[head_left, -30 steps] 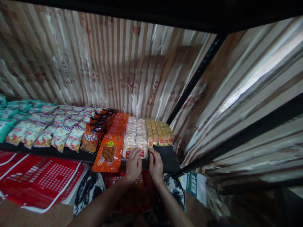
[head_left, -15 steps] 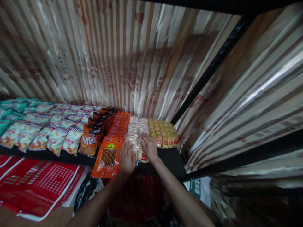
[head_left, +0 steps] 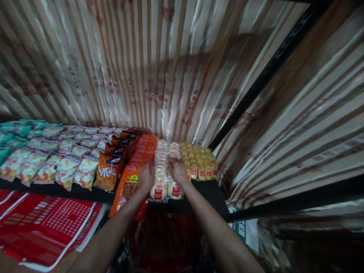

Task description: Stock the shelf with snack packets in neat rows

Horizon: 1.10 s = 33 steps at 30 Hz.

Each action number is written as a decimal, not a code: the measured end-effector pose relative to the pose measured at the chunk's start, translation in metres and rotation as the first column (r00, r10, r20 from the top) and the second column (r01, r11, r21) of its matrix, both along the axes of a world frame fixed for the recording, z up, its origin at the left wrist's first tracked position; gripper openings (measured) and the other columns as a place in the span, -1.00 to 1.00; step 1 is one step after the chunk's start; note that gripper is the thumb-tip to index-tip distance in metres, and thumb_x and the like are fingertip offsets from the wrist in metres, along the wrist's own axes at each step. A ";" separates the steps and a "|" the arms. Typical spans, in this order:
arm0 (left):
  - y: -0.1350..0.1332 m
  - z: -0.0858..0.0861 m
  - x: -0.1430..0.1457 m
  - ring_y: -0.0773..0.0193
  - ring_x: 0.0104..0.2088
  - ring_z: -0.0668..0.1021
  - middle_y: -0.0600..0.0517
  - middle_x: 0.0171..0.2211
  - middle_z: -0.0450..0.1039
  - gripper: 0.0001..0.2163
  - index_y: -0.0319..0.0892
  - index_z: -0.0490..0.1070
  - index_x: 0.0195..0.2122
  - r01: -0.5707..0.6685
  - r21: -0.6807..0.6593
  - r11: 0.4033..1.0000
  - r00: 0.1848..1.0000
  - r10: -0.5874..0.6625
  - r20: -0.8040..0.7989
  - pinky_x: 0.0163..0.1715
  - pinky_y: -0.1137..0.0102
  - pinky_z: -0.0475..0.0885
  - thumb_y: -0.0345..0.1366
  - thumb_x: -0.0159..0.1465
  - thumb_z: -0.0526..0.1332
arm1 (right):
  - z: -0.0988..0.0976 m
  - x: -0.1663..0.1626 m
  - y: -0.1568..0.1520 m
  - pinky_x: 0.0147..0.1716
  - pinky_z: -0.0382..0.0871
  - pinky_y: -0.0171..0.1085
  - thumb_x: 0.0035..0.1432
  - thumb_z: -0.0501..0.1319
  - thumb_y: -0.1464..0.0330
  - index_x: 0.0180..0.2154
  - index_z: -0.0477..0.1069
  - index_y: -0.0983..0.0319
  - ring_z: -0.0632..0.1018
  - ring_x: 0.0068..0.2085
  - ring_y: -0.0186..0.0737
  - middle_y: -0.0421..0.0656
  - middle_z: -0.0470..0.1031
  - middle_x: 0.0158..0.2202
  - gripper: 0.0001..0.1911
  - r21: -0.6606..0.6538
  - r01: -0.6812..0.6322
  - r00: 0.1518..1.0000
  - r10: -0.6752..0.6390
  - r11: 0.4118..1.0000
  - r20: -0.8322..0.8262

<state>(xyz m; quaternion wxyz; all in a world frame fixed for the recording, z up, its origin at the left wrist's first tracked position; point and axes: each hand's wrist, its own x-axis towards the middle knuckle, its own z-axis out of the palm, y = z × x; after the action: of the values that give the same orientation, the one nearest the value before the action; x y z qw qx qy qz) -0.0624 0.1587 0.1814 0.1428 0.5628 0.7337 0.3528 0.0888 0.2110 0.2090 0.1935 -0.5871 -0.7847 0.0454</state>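
Note:
Two rows of clear-wrapped, round white crackers (head_left: 161,170) run toward the back of the shelf, red labels showing on the front packets. My left hand (head_left: 146,176) is at the left side of these rows, over the edge of an orange snack-stick pack (head_left: 129,191). Its fingers look stretched forward but are blurred. Across from it, my right hand (head_left: 176,170) rests on the right-hand row, its fingers loosely bent and pointing inward. Small yellow-wrapped packets (head_left: 201,167) stand in rows just right of that hand.
Orange-and-black snack bags (head_left: 106,172) and several rows of white chip bags (head_left: 66,170) fill the black shelf (head_left: 209,193) leftward. A slanted black post (head_left: 256,81) rises at the right, before corrugated wrapping (head_left: 170,76). A red basket (head_left: 57,220) sits below.
Both hands have drawn apart and the left has moved off the white packets' fronts, so the front labels of both rows now show. The view has shifted slightly.

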 end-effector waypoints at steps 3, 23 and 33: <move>0.014 0.008 -0.004 0.10 -0.08 0.49 -0.16 -0.10 0.49 -0.67 -0.25 0.33 0.03 0.008 -0.139 0.990 0.996 0.004 0.084 -0.12 0.34 0.35 -0.30 0.27 0.05 | -0.002 -0.001 0.002 -0.10 0.25 -0.32 0.15 0.12 0.40 -0.21 0.51 0.12 0.46 -0.13 -0.22 -0.19 0.55 -0.18 -0.77 -0.010 0.022 0.999 -0.022 1.000 -0.024; 0.011 0.014 -0.011 0.11 -0.12 0.52 -0.17 -0.16 0.50 -0.74 -0.27 0.39 -0.10 -0.004 -0.150 0.989 0.999 0.011 0.048 -0.23 0.37 0.34 -0.27 0.24 0.11 | -0.009 0.002 0.001 -0.07 0.20 -0.25 0.19 0.05 0.39 -0.27 0.45 0.19 0.46 -0.22 -0.20 -0.15 0.53 -0.29 -0.80 0.125 0.004 0.992 0.013 0.992 -0.129; 0.008 0.017 -0.013 0.18 -0.24 0.54 -0.07 -0.26 0.54 -0.83 -0.18 0.42 -0.19 0.030 -0.189 0.981 0.999 -0.026 0.024 -0.33 0.43 0.32 -0.33 0.21 0.14 | -0.011 0.000 -0.004 -0.09 0.27 -0.24 0.15 0.16 0.36 -0.29 0.52 0.13 0.44 -0.14 -0.16 -0.15 0.54 -0.24 -0.84 0.099 -0.100 0.987 0.111 0.990 -0.117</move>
<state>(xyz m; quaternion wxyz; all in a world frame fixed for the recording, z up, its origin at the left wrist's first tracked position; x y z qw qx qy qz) -0.0751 0.1664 0.1983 0.2086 0.5531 0.7544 0.2854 0.0892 0.2073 0.1979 0.2657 -0.5313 -0.8026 0.0549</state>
